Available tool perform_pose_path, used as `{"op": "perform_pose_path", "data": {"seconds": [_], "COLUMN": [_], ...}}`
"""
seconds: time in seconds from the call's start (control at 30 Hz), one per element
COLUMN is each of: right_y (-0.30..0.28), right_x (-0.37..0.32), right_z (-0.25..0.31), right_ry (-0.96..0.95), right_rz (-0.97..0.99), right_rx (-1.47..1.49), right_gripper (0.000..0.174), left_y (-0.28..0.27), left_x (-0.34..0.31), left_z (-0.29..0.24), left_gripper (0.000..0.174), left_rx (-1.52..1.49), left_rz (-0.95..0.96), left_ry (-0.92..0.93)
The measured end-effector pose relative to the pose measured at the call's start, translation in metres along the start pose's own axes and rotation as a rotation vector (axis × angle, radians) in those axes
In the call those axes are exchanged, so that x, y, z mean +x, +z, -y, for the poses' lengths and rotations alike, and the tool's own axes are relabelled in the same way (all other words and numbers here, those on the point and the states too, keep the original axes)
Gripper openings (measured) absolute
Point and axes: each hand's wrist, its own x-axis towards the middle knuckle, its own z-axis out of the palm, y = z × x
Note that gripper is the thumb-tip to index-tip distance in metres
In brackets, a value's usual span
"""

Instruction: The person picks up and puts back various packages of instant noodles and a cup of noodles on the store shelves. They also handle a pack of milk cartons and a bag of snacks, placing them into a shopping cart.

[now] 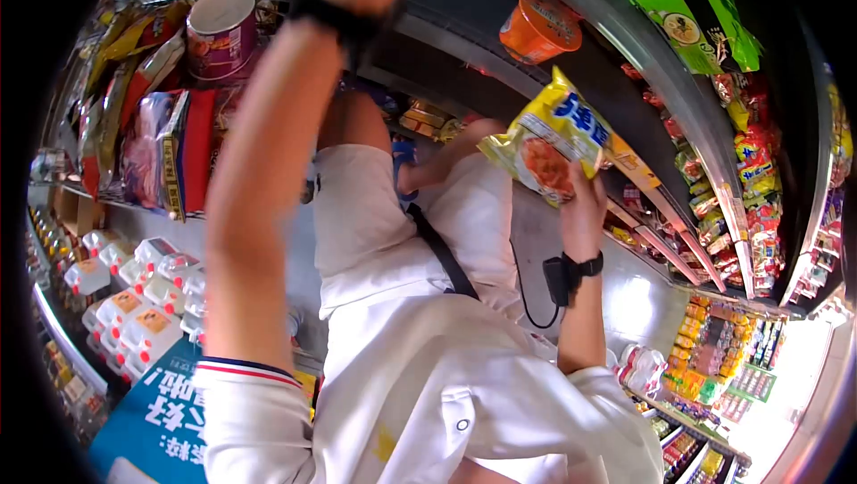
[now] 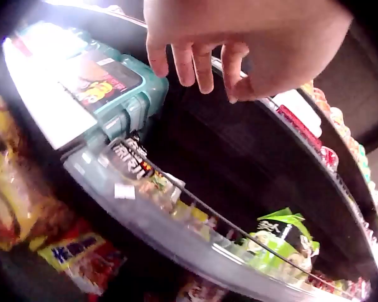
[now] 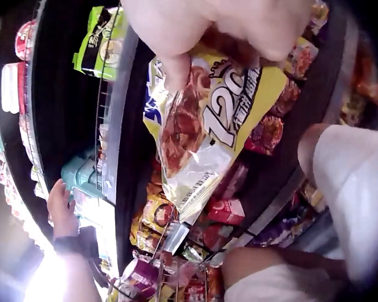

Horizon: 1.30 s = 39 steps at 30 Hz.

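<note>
My right hand (image 1: pixel 582 214) pinches a yellow instant noodle packet (image 1: pixel 549 140) at its edge. The right wrist view shows the packet (image 3: pixel 223 119) upright below the hand (image 3: pixel 220 28), with a picture of noodles and "120" printed on it. My left hand (image 2: pixel 252 47) is raised in front of a dark shelf, fingers loosely bent and holding nothing. Nearest to it, in the left wrist view, are teal boxes (image 2: pixel 135 88) on the shelf. A green noodle packet (image 2: pixel 280 242) stands behind the shelf's front rail, farther right.
An orange cup of noodles (image 1: pixel 542 29) sits on a shelf in the head view. Bags and a purple tub (image 1: pixel 220 37) fill the shelf at left. White jugs (image 1: pixel 134 319) stand on the floor by a teal sign (image 1: pixel 156 413). Shelf edges (image 1: pixel 696 118) run along the right.
</note>
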Motion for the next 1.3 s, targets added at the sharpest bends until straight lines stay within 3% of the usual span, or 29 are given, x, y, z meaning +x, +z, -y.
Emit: {"op": "perform_pose_path", "data": {"seconds": [0.03, 0.07, 0.1, 0.17, 0.2, 0.23, 0.3, 0.33, 0.6, 0.87, 1.0, 1.2, 1.3], "right_y": [0.014, 0.02, 0.023, 0.025, 0.029, 0.035, 0.039, 0.044, 0.046, 0.039, 0.032, 0.0, 0.0], "right_x": [0.002, 0.007, 0.013, 0.022, 0.022, 0.023, 0.023, 0.023, 0.023, 0.015, 0.009, 0.002, -0.006], "right_z": [0.003, 0.0, -0.007, -0.017, -0.018, -0.022, -0.032, -0.036, -0.053, -0.059, -0.065, -0.088, -0.089], "right_ry": [0.04, 0.039, 0.037, 0.075, 0.106, 0.104, 0.125, 0.107, 0.199, 0.312, 0.347, 0.46, 0.49], "right_rz": [0.001, 0.004, 0.006, 0.005, 0.047, 0.063, 0.067, 0.088, 0.18, 0.218, 0.224, 0.311, 0.298], "right_rx": [0.002, -0.019, -0.039, -0.091, -0.098, -0.11, -0.172, -0.178, -0.292, -0.38, -0.352, -0.413, -0.381], "right_gripper": [0.038, 0.038, 0.038, 0.038, 0.039, 0.041, 0.044, 0.046, 0.05, 0.036, 0.032, 0.031, 0.03], "left_y": [-0.001, -0.005, 0.0, 0.018, 0.014, 0.008, 0.017, 0.012, -0.016, -0.023, -0.026, -0.028, -0.031], "left_x": [-0.028, -0.03, -0.107, -0.191, -0.215, -0.23, -0.281, -0.287, -0.299, -0.302, -0.3, -0.333, -0.344], "left_z": [-0.004, 0.0, -0.012, -0.031, -0.052, -0.053, -0.057, -0.072, -0.074, -0.076, -0.085, -0.077, -0.08], "left_gripper": [0.011, 0.012, 0.023, 0.022, 0.03, 0.041, 0.049, 0.05, 0.047, 0.045, 0.042, 0.038, 0.034], "left_rx": [-0.16, -0.114, -0.244, -0.4, -0.713, -0.665, -0.754, -0.748, -0.786, -0.696, -0.767, -0.507, -0.517], "left_rz": [-0.07, -0.062, -0.007, 0.195, 0.273, 0.549, 0.624, 0.502, 0.368, 0.332, 0.309, 0.66, 0.624], "left_ry": [0.016, 0.027, -0.153, -0.629, -1.052, -1.153, -1.257, -1.307, -1.302, -1.143, -1.285, -1.316, -1.317]}}
